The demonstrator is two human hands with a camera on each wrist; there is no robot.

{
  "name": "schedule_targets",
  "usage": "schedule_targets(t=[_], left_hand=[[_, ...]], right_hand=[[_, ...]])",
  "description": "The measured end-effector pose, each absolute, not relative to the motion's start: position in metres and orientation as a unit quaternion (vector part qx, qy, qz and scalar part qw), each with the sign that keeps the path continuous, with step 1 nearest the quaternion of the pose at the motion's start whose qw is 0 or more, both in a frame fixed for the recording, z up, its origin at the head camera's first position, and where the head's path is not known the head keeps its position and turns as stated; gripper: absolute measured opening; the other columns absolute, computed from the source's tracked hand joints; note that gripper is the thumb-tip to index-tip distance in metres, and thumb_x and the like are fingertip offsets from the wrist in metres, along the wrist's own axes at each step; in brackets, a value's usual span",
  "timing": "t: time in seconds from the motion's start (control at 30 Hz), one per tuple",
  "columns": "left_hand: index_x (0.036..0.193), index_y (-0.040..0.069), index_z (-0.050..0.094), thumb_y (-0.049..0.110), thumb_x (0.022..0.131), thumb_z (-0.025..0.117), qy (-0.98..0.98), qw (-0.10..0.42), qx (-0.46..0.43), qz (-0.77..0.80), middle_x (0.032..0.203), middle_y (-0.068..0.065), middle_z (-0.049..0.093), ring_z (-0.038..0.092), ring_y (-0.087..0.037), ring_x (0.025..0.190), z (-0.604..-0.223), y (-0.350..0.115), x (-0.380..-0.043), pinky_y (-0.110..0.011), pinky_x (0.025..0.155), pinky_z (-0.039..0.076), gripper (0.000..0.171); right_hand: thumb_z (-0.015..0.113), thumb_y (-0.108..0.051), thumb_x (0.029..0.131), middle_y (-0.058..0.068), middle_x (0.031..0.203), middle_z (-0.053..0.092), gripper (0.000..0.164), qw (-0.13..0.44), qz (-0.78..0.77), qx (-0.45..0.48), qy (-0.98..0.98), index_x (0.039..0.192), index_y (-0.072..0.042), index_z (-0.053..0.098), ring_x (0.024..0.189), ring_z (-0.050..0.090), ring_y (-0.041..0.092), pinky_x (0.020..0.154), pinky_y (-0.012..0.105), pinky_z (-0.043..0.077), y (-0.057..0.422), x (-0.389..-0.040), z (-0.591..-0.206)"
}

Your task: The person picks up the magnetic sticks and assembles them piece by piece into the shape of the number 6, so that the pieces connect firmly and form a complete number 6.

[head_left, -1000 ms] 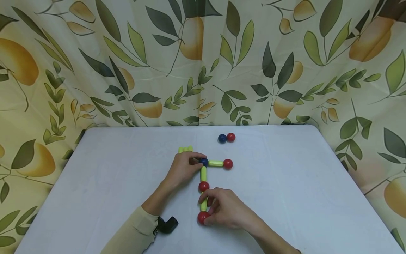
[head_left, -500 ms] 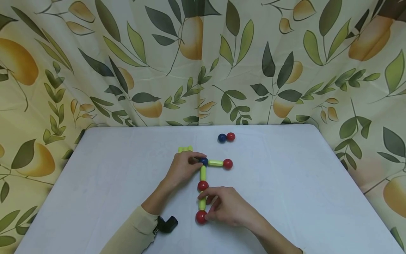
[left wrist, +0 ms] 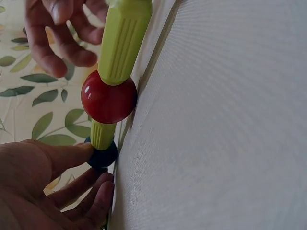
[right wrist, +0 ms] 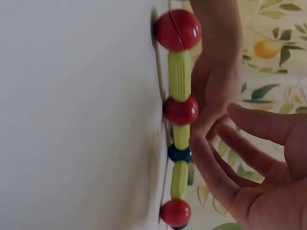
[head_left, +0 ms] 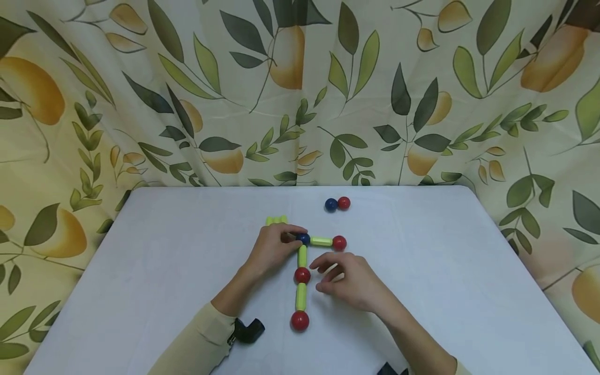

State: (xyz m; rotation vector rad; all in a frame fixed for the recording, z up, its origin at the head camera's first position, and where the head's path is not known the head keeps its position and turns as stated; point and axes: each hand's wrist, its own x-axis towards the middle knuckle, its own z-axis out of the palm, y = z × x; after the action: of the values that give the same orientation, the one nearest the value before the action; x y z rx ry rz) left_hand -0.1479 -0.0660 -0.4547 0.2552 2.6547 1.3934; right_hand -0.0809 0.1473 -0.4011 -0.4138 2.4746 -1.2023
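While the left hand [head_left: 274, 249] pinches the corner blue ball [head_left: 304, 239], the right hand [head_left: 351, 278], its grip loosely parted, hovers right of the middle red ball [head_left: 302, 275].

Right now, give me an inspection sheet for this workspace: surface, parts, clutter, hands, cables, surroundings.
Surface: white table, slightly creased.
Job's things: an L-shaped chain; corner blue ball, side rod to side red ball, then upper rod, middle red ball, lower rod and near red ball running toward the person.
Clutter: spare blue ball and spare red ball side by side; spare green rods, partly hidden; black device by the left sleeve.
Hands: left hand pinches the corner blue ball; right hand holds nothing, near the middle red ball.
Cables: nothing seen.
Surroundings: fruit-and-leaf curtain behind the table.
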Motion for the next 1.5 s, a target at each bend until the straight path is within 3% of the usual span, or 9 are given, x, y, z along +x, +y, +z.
schedule_targets(t=[0.17,0.37,0.57,0.87,1.5], left_hand=[[0.119,0.022,0.079,0.013,0.095,0.076,0.882,0.070,0.082,0.459,0.113,0.001,0.074,0.063,-0.017,0.097,-0.454,-0.065,-0.148,-0.031,0.083,0.057,0.026],[0.119,0.022,0.080,0.012,0.095,0.076,0.881,0.068,0.084,0.460,0.111,0.000,0.074,0.063,-0.017,0.096,-0.453,-0.065,-0.147,-0.030,0.081,0.056,0.027],[0.118,0.023,0.080,0.011,0.094,0.076,0.880,0.065,0.082,0.463,0.113,0.001,0.074,0.063,-0.017,0.097,-0.454,-0.065,-0.146,-0.030,0.081,0.057,0.027],[0.117,0.023,0.080,0.012,0.094,0.077,0.880,0.063,0.078,0.464,0.114,0.000,0.073,0.064,-0.017,0.096,-0.457,-0.065,-0.146,-0.030,0.081,0.057,0.026],[0.117,0.022,0.080,0.012,0.094,0.077,0.888,0.055,0.086,0.449,0.114,0.000,0.074,0.065,-0.016,0.096,-0.455,-0.065,-0.146,-0.029,0.081,0.057,0.025]], right_hand=[[0.082,-0.012,0.089,0.010,0.113,0.073,0.030,0.125,-0.425,-0.120,0.888,0.118,-0.011,0.075,0.094,0.071,0.017,0.077,0.033,0.059,0.159,-0.099,-0.397],[0.079,-0.013,0.091,0.013,0.117,0.072,0.033,0.083,-0.425,-0.075,0.898,0.123,-0.008,0.072,0.106,0.069,0.029,0.082,0.037,0.058,0.176,-0.122,-0.400],[0.078,-0.017,0.092,0.018,0.128,0.065,0.039,0.114,-0.410,-0.028,0.904,0.130,-0.009,0.069,0.115,0.063,0.035,0.089,0.042,0.058,0.184,-0.143,-0.410],[0.077,-0.003,0.089,0.016,0.117,0.072,0.032,0.172,-0.446,-0.031,0.878,0.121,-0.004,0.074,0.105,0.067,0.029,0.084,0.033,0.057,0.184,-0.154,-0.421],[0.074,-0.003,0.092,0.015,0.119,0.072,0.027,0.156,-0.435,-0.033,0.886,0.118,-0.009,0.078,0.105,0.064,0.028,0.082,0.030,0.055,0.187,-0.160,-0.426]])
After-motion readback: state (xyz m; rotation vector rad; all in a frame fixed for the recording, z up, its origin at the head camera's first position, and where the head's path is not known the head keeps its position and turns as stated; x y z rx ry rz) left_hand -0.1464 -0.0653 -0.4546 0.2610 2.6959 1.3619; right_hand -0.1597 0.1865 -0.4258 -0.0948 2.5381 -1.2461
